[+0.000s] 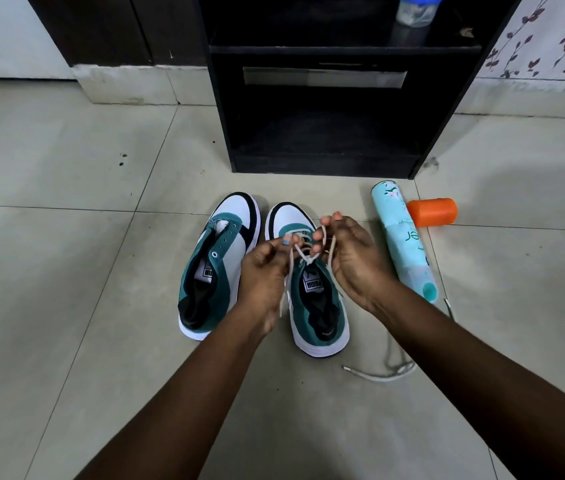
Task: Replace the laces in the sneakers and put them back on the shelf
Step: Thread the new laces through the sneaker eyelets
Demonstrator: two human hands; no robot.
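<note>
Soft, dim indoor light; wide-angle bending at edges, faint shadows, mild blur.

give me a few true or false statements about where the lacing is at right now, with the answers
1. Both hands hold the lace over the right sneaker. True: the left hand and right hand each pinch a strand of the lace in their fingers.
2. The left sneaker is already laced. False: its eyelets are bare.
3. A loose lace lies on the floor right of the sneakers. True.
4. The sneakers are on the shelf. False: both stand on the floor in front of it.
5. The orange cap sits on the spray can. False: it lies on the floor beside the can.
</note>
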